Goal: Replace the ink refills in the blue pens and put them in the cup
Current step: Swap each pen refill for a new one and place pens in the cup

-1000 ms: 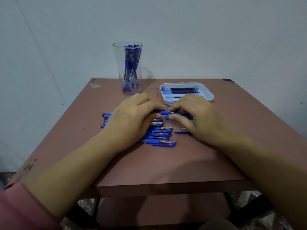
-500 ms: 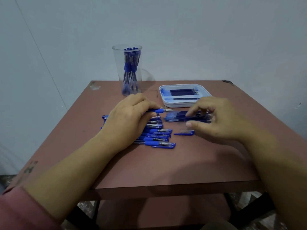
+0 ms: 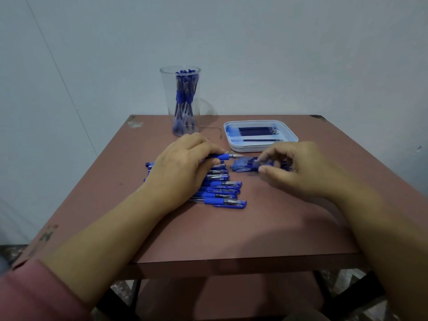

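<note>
My left hand grips an uncapped blue pen, its metal tip pointing right. Under that hand lies a row of several capped blue pens. My right hand hovers over a small heap of blue pen parts, and its thumb and fingers pinch what looks like a blue pen cap. A tall clear cup at the back holds several blue pens. To its right, a white tray holds dark refills.
The brown table stands against a pale wall, with its front edge near me. A lower shelf and dark metal legs show beneath it. A pink sleeve covers my left forearm at the bottom left.
My right hand left the pen tip and moved right to the heap. The loose cap that lay on the table in front of the heap is gone. My left hand still holds the pen.
</note>
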